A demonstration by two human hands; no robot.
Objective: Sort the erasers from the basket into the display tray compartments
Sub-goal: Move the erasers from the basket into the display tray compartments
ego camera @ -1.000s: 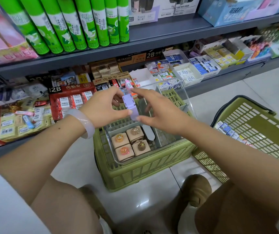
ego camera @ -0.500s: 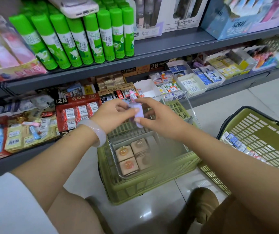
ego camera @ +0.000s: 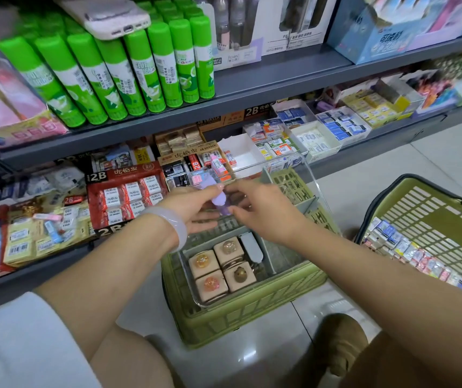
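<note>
Head view: both hands are meeting above a clear plastic display tray [ego camera: 312, 189] sitting on an olive-green slatted basket [ego camera: 241, 317]. Left hand [ego camera: 196, 208] and right hand [ego camera: 266, 211] are each pinching a lilac capsule-shaped eraser [ego camera: 220, 201] between fingertips. Four tan square erasers [ego camera: 220, 266] and a grey oblong eraser [ego camera: 250, 247] are lying in the tray's near compartments. A second green basket [ego camera: 431, 219] is holding small boxed erasers [ego camera: 403, 247] at right.

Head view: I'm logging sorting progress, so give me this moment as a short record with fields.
held item: purple eraser, above the tray
left hand: pinches the eraser
right hand: fingertips on the eraser
tray: clear, rests on a green basket
near compartment: four square erasers
next compartment: one grey eraser
supply: second basket at the right, small boxed erasers inside
</note>
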